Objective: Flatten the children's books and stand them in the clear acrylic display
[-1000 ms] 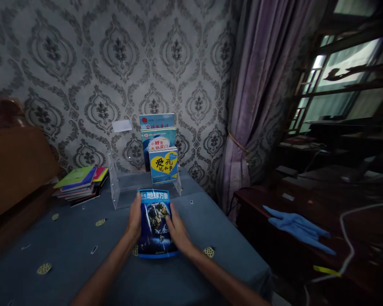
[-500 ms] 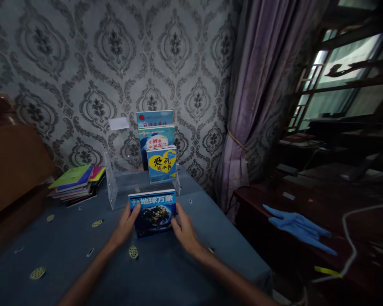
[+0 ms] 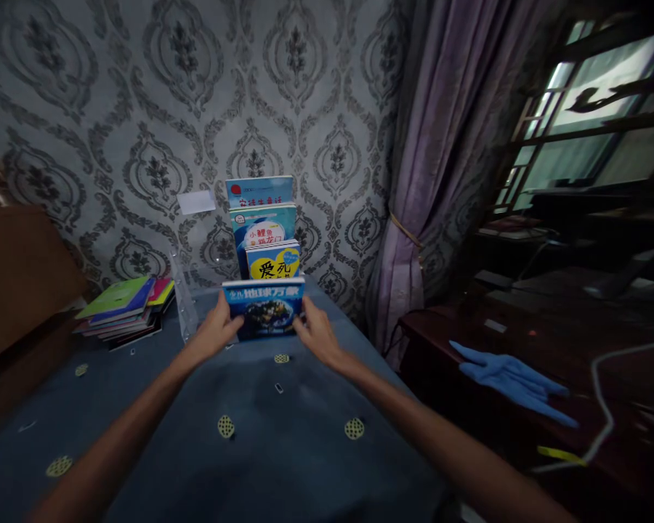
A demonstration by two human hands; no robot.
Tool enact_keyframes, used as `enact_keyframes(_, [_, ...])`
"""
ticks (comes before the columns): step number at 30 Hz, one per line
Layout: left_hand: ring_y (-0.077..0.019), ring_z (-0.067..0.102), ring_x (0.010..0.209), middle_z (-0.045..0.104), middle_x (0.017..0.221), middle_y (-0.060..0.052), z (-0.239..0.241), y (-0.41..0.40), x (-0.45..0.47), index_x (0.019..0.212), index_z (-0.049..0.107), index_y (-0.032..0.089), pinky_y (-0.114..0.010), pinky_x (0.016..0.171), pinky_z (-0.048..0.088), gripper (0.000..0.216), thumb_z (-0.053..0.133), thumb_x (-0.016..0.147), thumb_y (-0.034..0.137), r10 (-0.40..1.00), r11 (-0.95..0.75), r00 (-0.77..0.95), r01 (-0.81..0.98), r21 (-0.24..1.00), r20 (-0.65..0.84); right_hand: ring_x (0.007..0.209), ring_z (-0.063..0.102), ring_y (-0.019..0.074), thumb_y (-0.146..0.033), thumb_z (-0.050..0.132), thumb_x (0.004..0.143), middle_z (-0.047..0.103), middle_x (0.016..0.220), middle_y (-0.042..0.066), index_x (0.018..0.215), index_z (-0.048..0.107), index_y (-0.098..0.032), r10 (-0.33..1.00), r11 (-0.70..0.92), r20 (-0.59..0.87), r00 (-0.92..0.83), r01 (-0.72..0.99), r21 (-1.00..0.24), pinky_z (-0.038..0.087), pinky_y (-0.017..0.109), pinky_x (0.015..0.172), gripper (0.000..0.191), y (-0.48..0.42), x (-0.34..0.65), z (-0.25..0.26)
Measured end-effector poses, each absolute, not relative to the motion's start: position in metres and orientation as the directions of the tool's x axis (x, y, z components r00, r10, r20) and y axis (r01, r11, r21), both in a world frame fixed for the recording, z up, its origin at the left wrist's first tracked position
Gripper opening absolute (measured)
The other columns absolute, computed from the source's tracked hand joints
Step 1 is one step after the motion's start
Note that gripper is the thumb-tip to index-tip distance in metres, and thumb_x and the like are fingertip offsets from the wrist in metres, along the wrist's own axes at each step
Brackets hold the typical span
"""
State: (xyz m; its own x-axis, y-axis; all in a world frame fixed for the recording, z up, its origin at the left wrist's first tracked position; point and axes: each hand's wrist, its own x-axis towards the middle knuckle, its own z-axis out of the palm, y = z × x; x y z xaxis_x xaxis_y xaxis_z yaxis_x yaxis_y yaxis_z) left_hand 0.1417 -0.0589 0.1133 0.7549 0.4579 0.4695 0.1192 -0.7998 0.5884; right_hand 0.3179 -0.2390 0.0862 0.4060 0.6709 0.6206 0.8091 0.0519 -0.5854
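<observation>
A dark blue book (image 3: 264, 312) with a globe on its cover is held between my two hands, cover facing me. My left hand (image 3: 218, 327) grips its left edge, thumb on the cover. The right edge is in my right hand (image 3: 317, 330), also with the thumb in front. Just behind it stands a yellow and blue book (image 3: 275, 261), its lower part hidden. Farther back rise a teal book (image 3: 264, 221) and a light blue book (image 3: 259, 189), stepped upward. They are in a clear acrylic stand (image 3: 182, 298), whose left side shows beside my left hand.
A pile of colourful books (image 3: 123, 305) lies on the left of the blue tablecloth (image 3: 283, 457). A brown box (image 3: 25, 276) is at the far left. Right of the table, a dark red surface (image 3: 430, 338) bears a blue glove (image 3: 512, 378) and a pale cable (image 3: 599, 392).
Both hands have carried the globe book forward, toward the stand. It now covers the lower part of the yellow and blue book. My view has shifted slightly.
</observation>
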Motion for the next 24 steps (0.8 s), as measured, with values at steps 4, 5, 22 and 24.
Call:
enact_keyframes(4, [-0.0242,0.062,0.085,0.060,0.089,-0.004,0.169,-0.046,0.185,0.139,0.037,0.009,-0.043,0.091,0.050,0.057,0.050,0.086,0.026,0.417,-0.882,0.681,0.142,0.450,0.602,0.068,0.052,0.0186,-0.022,0.040,0.085,0.059,0.082,0.003,0.103,0.049,-0.021,0.550,0.127,0.765,0.336,0.872,-0.474,0.044,0.032,0.068,0.020,-0.209,0.362,0.135])
enact_keyframes(5, [-0.0242,0.062,0.086,0.060,0.091,-0.005,0.178,-0.045,0.193,0.140,0.035,0.008,-0.044,0.092,0.049,0.057,0.049,0.087,0.025,0.400,-0.895,0.666,0.134,0.426,0.630,0.067,0.050,0.0179,-0.021,0.039,0.085,0.057,0.081,0.002,0.101,0.049,-0.021,0.527,0.129,0.783,0.330,0.879,-0.458,0.043,0.032,0.068,0.018,-0.202,0.372,0.144])
enact_keyframes(22, [-0.0300,0.063,0.089,0.060,0.089,-0.009,0.170,-0.042,0.225,0.127,0.040,0.011,-0.049,0.089,0.051,0.039,0.043,0.090,0.021,0.412,-0.906,0.679,0.239,0.349,0.607,0.067,0.050,0.0198,-0.022,0.040,0.082,0.057,0.079,0.001,0.098,0.048,-0.023,0.533,0.182,0.765,0.362,0.834,-0.521,0.047,0.035,0.071,0.018,-0.174,0.415,0.130])
enact_keyframes(24, [-0.0304,0.064,0.089,0.061,0.089,-0.009,0.171,-0.043,0.224,0.128,0.041,0.010,-0.049,0.088,0.051,0.040,0.043,0.090,0.021,0.405,-0.911,0.665,0.232,0.342,0.627,0.067,0.051,0.0203,-0.022,0.041,0.082,0.058,0.080,0.001,0.098,0.048,-0.023,0.526,0.191,0.771,0.361,0.832,-0.520,0.047,0.035,0.070,0.017,-0.174,0.414,0.133])
